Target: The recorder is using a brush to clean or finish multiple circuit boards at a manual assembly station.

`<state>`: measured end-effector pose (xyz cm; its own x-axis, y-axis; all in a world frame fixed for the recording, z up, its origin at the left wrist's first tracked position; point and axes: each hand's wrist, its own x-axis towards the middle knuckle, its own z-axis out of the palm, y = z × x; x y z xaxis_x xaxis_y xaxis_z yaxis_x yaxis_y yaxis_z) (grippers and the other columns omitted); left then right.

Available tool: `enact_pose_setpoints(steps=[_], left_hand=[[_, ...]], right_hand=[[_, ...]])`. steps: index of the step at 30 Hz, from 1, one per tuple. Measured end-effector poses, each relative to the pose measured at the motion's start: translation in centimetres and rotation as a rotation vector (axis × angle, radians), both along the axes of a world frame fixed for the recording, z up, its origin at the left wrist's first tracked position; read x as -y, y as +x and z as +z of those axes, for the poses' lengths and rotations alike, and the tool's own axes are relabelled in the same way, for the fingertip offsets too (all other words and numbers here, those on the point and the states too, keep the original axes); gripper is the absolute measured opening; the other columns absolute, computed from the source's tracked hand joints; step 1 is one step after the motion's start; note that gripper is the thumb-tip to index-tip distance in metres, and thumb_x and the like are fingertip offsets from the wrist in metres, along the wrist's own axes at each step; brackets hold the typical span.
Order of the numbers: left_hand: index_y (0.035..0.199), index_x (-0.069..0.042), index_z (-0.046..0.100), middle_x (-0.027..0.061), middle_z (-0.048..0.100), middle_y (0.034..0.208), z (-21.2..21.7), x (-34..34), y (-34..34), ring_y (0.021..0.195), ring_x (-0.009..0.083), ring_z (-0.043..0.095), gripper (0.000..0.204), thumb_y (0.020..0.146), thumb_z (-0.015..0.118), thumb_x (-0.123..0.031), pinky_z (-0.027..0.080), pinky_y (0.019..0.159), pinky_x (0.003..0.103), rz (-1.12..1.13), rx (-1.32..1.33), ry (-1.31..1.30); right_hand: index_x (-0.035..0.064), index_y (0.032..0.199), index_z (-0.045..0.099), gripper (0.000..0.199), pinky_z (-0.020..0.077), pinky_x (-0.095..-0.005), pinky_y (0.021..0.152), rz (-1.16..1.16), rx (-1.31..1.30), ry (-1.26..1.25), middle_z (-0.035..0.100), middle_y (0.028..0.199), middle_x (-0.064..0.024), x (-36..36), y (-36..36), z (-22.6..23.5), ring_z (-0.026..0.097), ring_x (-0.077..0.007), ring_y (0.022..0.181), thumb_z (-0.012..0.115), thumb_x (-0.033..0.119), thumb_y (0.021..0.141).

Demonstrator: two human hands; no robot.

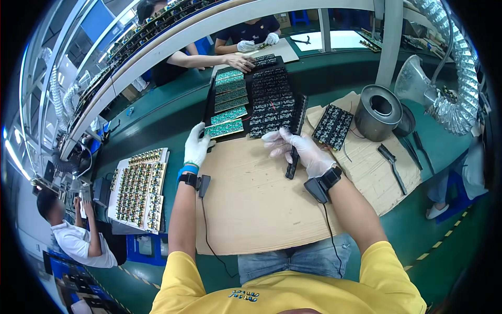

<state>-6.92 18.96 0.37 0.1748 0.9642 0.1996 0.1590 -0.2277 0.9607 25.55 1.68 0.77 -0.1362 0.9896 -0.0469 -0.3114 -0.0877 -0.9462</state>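
Note:
My left hand [196,148], in a whitish glove, is at the near left corner of a black tray [210,107]. Its fingers are closed at that corner, beside the nearest green circuit board [226,129]. Several such green boards lie in a column in the tray, with dark boards [272,112] in a second column to their right. In a thin translucent glove, my right hand [306,152] is closed around a narrow black bar [291,170], whose exact kind I cannot make out. The hand hides its middle. Another dark circuit board [333,127] rests just to the right.
Brown cardboard [261,209] covers the near bench. At right stand a metal canister [378,112], a dark brush-like tool [392,168] and a fume duct [460,104]. A board panel with components [138,191] lies left. A co-worker's bare hand [240,62] touches the tray's far end.

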Motion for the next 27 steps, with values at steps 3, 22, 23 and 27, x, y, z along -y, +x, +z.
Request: enact_pose_setpoints(steps=[3, 22, 23, 27], left_hand=[[0.145, -0.002, 0.059, 0.0177, 0.063, 0.142, 1.6, 0.1, 1.0, 0.126, 0.0260, 0.064, 0.044, 0.101, 0.061, -0.005, 0.058, 0.098, 0.041, 0.137, -0.478, 0.180], [0.148, -0.012, 0.060, 0.0224, 0.053, 0.155, 1.7, -1.2, 5.9, 0.142, 0.0411, 0.050, 0.054, 0.094, 0.061, -0.006, 0.042, 0.120, 0.045, -0.163, -1.112, 0.590], [0.148, -0.012, 0.060, 0.0224, 0.053, 0.155, 1.6, -1.4, 5.9, 0.142, 0.0411, 0.050, 0.054, 0.094, 0.061, -0.006, 0.042, 0.120, 0.045, -0.162, -1.113, 0.588], [0.151, -0.014, 0.056, 0.0227, 0.050, 0.157, 1.3, -2.0, 6.1, 0.146, 0.0417, 0.045, 0.059, 0.093, 0.060, -0.006, 0.037, 0.123, 0.047, -0.169, -1.230, 0.555]], right_hand=[[0.0036, 0.129, 0.071, 0.053, 0.0477, -0.0214, 0.057, 0.005, -0.011, -0.002, 0.077, 0.121, -0.0099, -0.2, 0.4, -0.5, 0.075, -0.0125, 0.092, 0.045, 0.047, 0.114], [0.0014, 0.123, 0.074, 0.049, 0.0486, -0.0213, 0.056, -0.012, -0.021, 0.006, 0.079, 0.112, -0.0126, -0.1, 0.2, -0.3, 0.075, -0.0131, 0.080, 0.049, 0.043, 0.113], [0.0012, 0.122, 0.074, 0.049, 0.0488, -0.0215, 0.056, -0.017, -0.027, 0.009, 0.079, 0.111, -0.0129, 0.0, 0.2, -0.2, 0.075, -0.0132, 0.080, 0.049, 0.043, 0.113], [0.0003, 0.118, 0.074, 0.045, 0.0494, -0.0233, 0.053, -0.008, -0.066, 0.018, 0.079, 0.109, -0.0137, -0.3, 0.1, -0.5, 0.076, -0.0156, 0.076, 0.053, 0.040, 0.112]])
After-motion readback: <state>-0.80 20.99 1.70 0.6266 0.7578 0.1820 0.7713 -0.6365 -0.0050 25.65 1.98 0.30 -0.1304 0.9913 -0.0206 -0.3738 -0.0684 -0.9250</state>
